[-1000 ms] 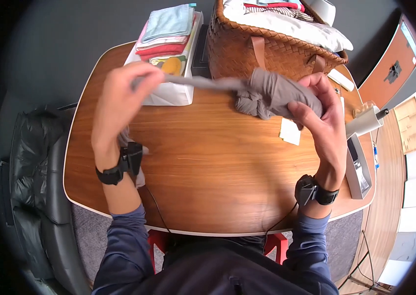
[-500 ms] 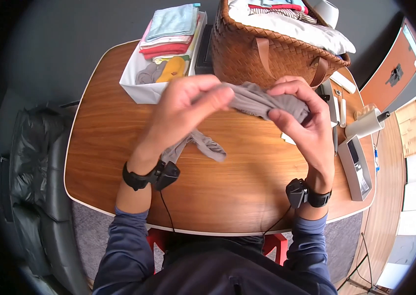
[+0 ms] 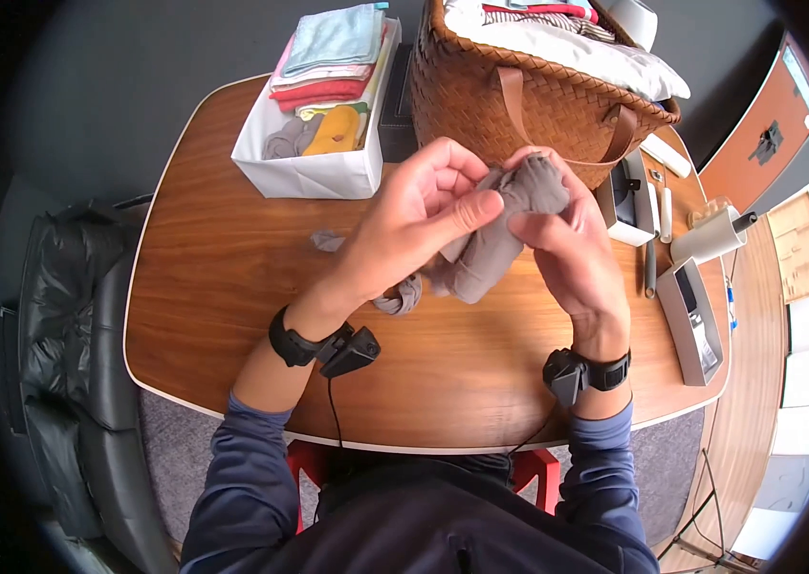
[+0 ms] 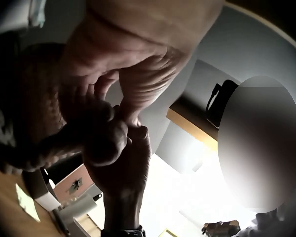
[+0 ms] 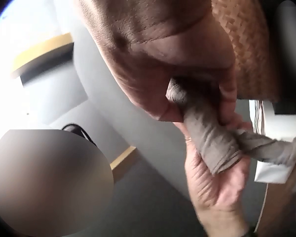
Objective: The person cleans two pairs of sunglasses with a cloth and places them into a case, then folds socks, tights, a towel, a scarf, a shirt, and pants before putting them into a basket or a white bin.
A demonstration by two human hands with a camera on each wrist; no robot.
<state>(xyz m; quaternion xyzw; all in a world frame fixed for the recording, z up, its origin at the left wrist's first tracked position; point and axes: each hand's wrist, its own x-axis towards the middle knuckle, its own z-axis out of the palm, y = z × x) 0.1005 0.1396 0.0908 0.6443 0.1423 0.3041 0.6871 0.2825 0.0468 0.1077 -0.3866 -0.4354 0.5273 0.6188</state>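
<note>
A pair of grey tights (image 3: 486, 263), partly bundled into a roll, is between my hands above the table. My right hand (image 3: 572, 253) grips the upper end of the bundle between thumb and fingers. On the other side, my left hand (image 3: 400, 225) pinches the fabric with its thumb along the near face. The right wrist view shows the rolled part (image 5: 207, 128) under the right palm, with a thinner twisted length (image 5: 271, 148) trailing off. Behind my left wrist, a loose grey end (image 3: 400, 298) hangs low over the table.
At the back left stands a white fabric box (image 3: 309, 177) with folded towels (image 3: 333, 43), yellow socks (image 3: 333, 132) and a grey roll. A woven basket (image 3: 467, 105) heaped with cloth stands behind my hands. Small trays (image 3: 691, 325) and a white cup (image 3: 710, 239) line the right side.
My left hand has come in from the far left to meet the right hand. The stretched-out length of tights is now gathered and bunched between them, and the bundle has turned more upright.
</note>
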